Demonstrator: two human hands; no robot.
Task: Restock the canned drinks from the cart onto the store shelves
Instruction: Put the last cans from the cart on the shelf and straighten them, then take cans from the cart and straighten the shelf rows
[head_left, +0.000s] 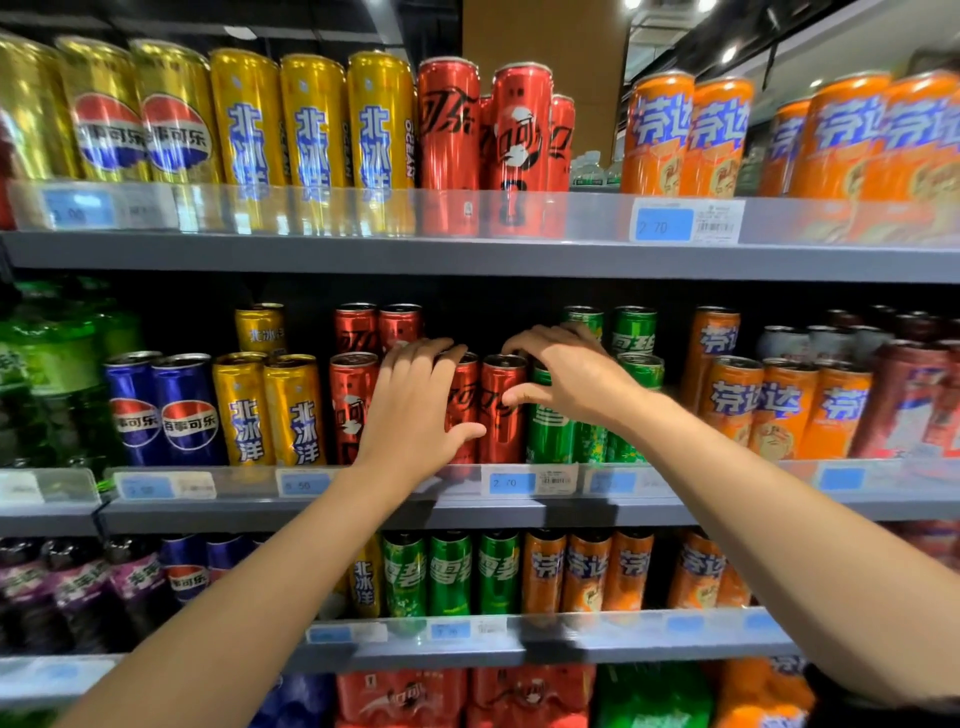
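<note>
Both hands reach into the middle shelf (395, 512) among the red cola cans. My left hand (415, 405) grips a red can (465, 395) in the front row, fingers over its top and thumb on its side. My right hand (566, 374) grips the neighbouring red can (501, 415), fingertips on its rim and thumb on its right side. Another red can (353, 400) stands left of my left hand, and two more red cans (376, 327) stand behind. Green cans (550, 431) stand just under my right palm. The cart is out of view.
The middle shelf also holds blue cans (161, 410), yellow cans (270, 410) and orange cans (784, 410). The top shelf (467, 254) and lower shelf (519, 644) are packed with cans. A clear plastic lip with price tags (511, 483) runs along each shelf front.
</note>
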